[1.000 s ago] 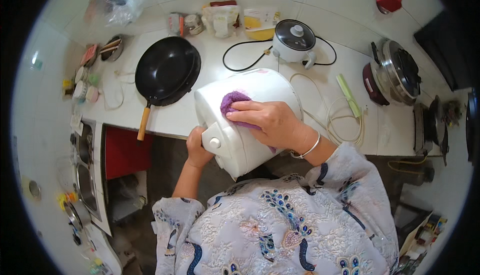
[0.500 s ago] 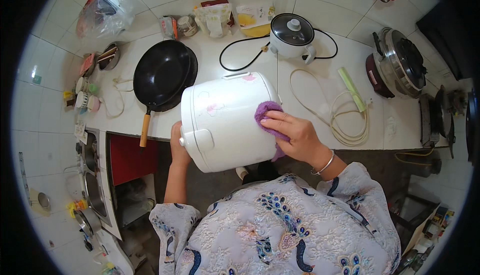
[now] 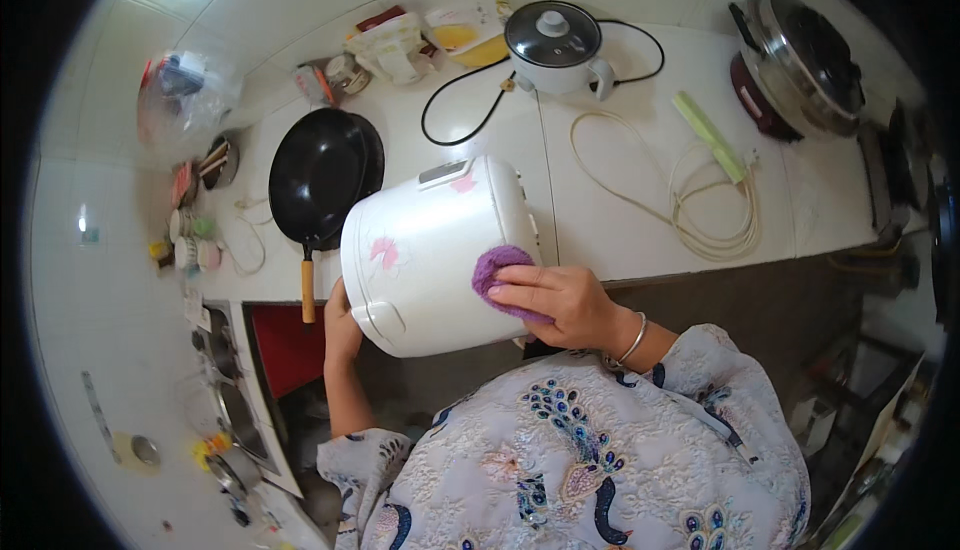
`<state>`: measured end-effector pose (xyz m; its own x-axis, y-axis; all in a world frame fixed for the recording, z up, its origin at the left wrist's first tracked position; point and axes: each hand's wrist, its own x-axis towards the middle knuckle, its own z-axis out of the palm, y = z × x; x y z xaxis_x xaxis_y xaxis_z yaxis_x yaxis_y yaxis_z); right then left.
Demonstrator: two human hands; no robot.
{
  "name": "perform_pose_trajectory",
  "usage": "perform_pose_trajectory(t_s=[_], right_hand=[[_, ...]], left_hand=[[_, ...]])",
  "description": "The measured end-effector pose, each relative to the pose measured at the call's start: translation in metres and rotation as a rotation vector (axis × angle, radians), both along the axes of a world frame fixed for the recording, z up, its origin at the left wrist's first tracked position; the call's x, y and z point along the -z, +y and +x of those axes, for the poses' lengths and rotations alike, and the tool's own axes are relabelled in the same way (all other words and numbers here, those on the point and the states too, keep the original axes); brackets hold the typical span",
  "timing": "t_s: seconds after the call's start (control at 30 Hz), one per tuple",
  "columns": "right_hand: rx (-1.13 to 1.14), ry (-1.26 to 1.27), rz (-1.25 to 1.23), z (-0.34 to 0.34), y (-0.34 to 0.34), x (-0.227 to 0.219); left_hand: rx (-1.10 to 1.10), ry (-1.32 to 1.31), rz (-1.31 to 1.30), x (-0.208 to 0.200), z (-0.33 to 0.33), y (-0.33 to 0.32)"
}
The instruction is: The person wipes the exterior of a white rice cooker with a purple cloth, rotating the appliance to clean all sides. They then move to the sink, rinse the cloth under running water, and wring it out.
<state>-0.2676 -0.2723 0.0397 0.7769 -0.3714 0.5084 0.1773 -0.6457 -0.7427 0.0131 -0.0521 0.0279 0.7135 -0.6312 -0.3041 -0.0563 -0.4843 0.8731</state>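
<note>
A white rice cooker [image 3: 430, 240] with pink flowers lies on its side, held up at the near edge of the counter. My left hand [image 3: 342, 330] grips its left end, the fingers partly hidden behind it. On the cooker's side, near its right end, my right hand [image 3: 565, 307] presses a bunched purple cloth [image 3: 502, 272]. The cooker's small display panel [image 3: 445, 172] faces up and away from me.
Left of the cooker stands a black wok [image 3: 315, 175] with a wooden handle. Farther back are a small electric pot [image 3: 553, 60] and food bags [image 3: 395, 48]. A coiled pale cable [image 3: 715, 240] lies at right, near a large steel pot [image 3: 790, 60].
The cooker has turned, bringing its panel and flower more into view. My right hand and the cloth have shifted left and slightly nearer along its side. The head view has also tilted.
</note>
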Motion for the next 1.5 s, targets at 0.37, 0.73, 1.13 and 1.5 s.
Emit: perform_pose_trajectory(t_s=[0.37,0.73,1.13,1.5], right_hand=[[-0.096,-0.109,0.07,-0.002,0.0,0.013],[0.14,-0.347,0.381,0.021,-0.042,0.019],[0.149,0.011,0.739,0.163,-0.126,0.089],[0.093,-0.143,1.32,0.096,-0.122,0.081]], left_hand=[[-0.175,-0.328,0.037,-0.011,-0.024,-0.026],[-0.242,-0.345,0.049,-0.016,-0.018,-0.057],[-0.117,-0.436,-0.02,-0.017,-0.016,-0.061],[-0.064,-1.152,0.2,-0.043,-0.044,-0.077]])
